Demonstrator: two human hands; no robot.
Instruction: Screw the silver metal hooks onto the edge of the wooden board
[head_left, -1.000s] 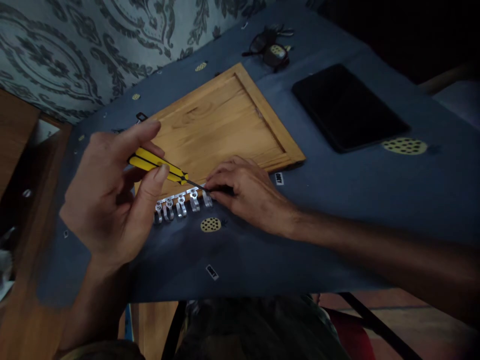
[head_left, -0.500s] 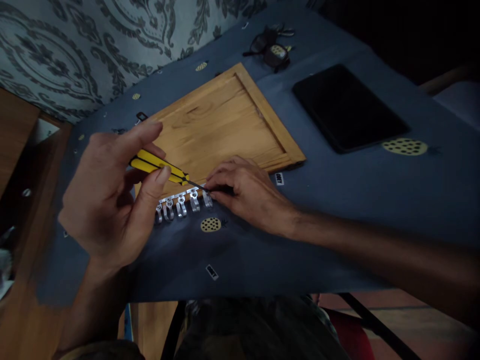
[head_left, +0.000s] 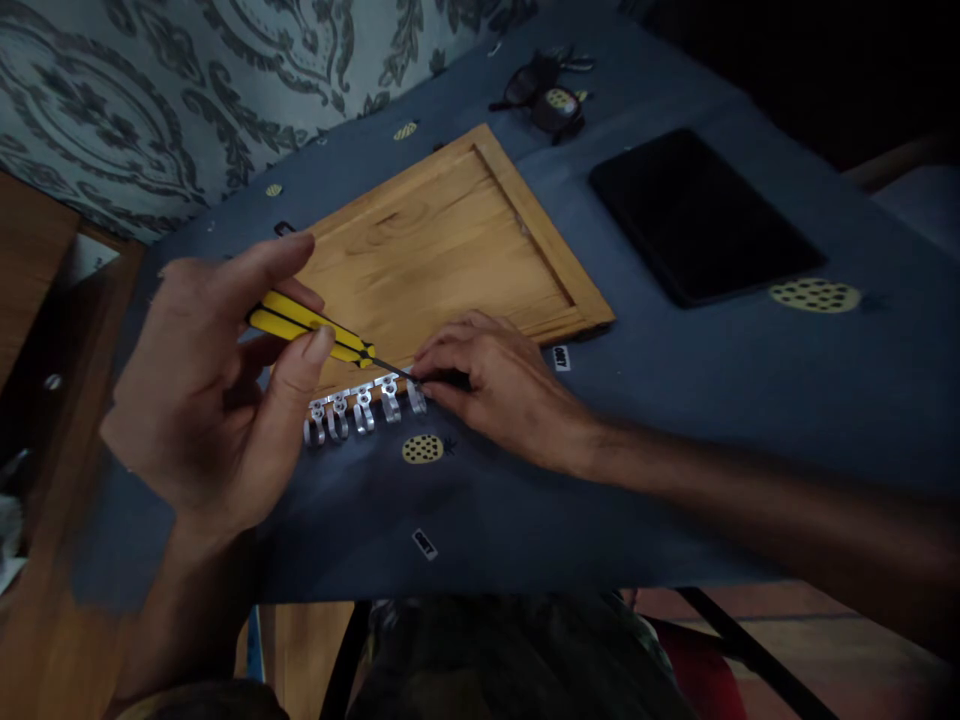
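My left hand (head_left: 232, 380) grips the yellow-and-black handle of a screwdriver (head_left: 315, 331) between thumb and fingers. The thin shaft slants down to the right end of a metal hook rail (head_left: 364, 396), which runs along the near edge of a framed wooden board (head_left: 442, 235). Several silver hooks hang from this rail over the edge. My right hand (head_left: 502, 385) is closed in a pinch at the rail's right end, by the screwdriver's tip. What lies between its fingertips, perhaps the tip or a small part, is hidden.
On the blue pineapple-print tablecloth (head_left: 540, 540), a black tablet (head_left: 705, 215) lies right of the board. Sunglasses (head_left: 544, 98) rest behind it, beside what look like keys (head_left: 574, 62). Patterned wallpaper (head_left: 262, 80) borders the table at the back left.
My left hand and the screwdriver handle have shifted slightly left, uncovering more of the left hooks. The tip stays at the rail's right end, and my right hand is nearly still.
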